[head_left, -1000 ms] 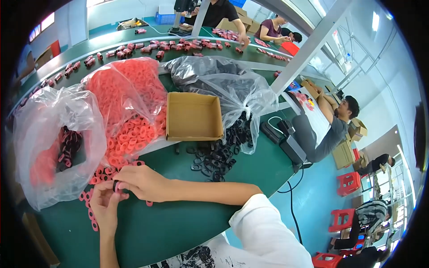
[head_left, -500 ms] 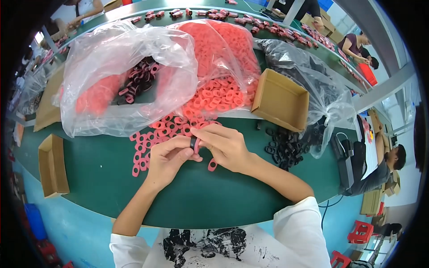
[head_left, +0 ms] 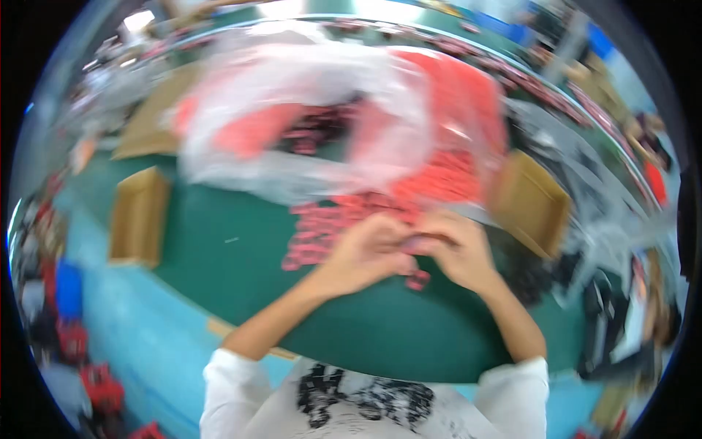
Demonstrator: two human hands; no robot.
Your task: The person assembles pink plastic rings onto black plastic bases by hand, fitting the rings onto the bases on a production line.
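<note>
My left hand [head_left: 369, 256] and my right hand [head_left: 462, 252] meet over the green table [head_left: 219, 241], fingers pinched together on a small pink ring piece [head_left: 417, 243]. Motion blur smears it, and my fingertips cover most of it. A dark streak shows along its upper side, but I cannot tell how the dark part sits. Close below my fingers lies one loose pink ring piece [head_left: 417, 280]. Many more pink rings [head_left: 311, 238] spread beside and behind my left hand. To the right of my right hand is a heap of small black parts [head_left: 525, 272].
Behind the rings stands an open clear plastic bag [head_left: 256, 175] with pink-and-black pieces [head_left: 314, 132] inside. Beside it is a bag of coral-red rings [head_left: 468, 95]. Cardboard boxes [head_left: 139, 219] flank the work area, the right box [head_left: 534, 208] near a bag of black parts [head_left: 578, 154].
The view has swung left and blurred, so the table contents sit farther right in it. My hands stay together on the pink ring piece; its black band no longer shows clearly.
</note>
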